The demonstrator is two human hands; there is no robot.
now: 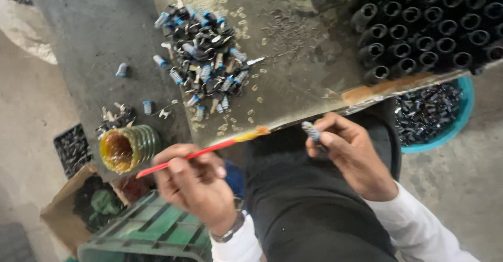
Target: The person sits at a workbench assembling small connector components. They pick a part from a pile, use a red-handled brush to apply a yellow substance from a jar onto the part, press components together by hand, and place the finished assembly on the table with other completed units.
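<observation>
Left hand (196,186) pinches a thin red brush (201,151) near its rear end; right hand (348,149), just beyond the brush tip, grips a small ribbed part (312,132). Both look light and rigid, the part best held by its lower end.

Two hands: left hand (196,186) with one red brush (201,151), right hand (350,154) with one small threaded part (311,131). One green jar (130,148), one teal basin (461,112), perhaps thirty black tubes (427,26).
</observation>
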